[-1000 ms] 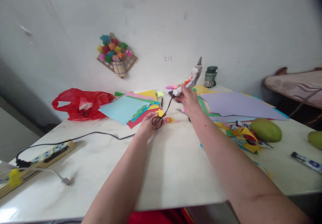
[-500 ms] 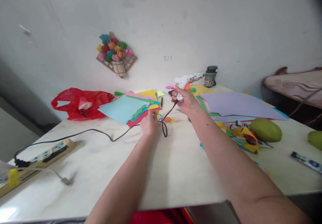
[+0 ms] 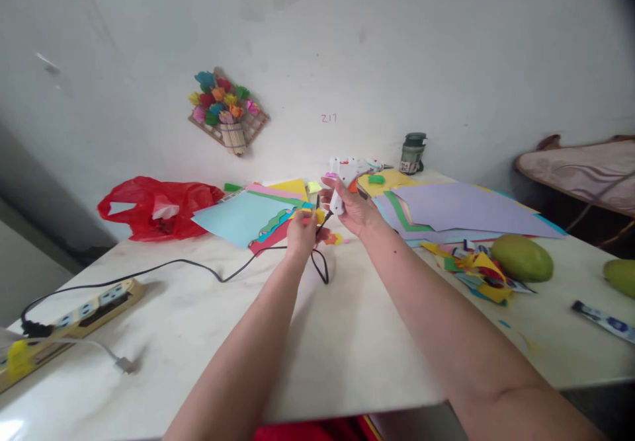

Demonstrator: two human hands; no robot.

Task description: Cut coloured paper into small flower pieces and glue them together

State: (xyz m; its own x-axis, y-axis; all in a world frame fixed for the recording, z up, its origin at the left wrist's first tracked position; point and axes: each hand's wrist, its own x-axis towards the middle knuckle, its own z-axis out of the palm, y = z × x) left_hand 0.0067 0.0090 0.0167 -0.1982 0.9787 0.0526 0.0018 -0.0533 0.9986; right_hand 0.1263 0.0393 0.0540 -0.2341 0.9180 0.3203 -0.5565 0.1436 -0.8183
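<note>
Bag and fruit lying on the table
Flowers are hanging on the wall; a bottle is standing near it.

Soft, diffuse light lay fairly bright on the worktop and greyer across the wall. It seemed to come from the left, since faint, blurry-edged shadows fell rightward from the power strip and the left forearm. White glare washed out the worktop's near left corner, while the picture's upper right corner sank into black. Wide-angle distortion stretched both forearms toward the bottom edge. Detail looked smeared, the glue gun included, and the print on the tube was unreadable.
</note>
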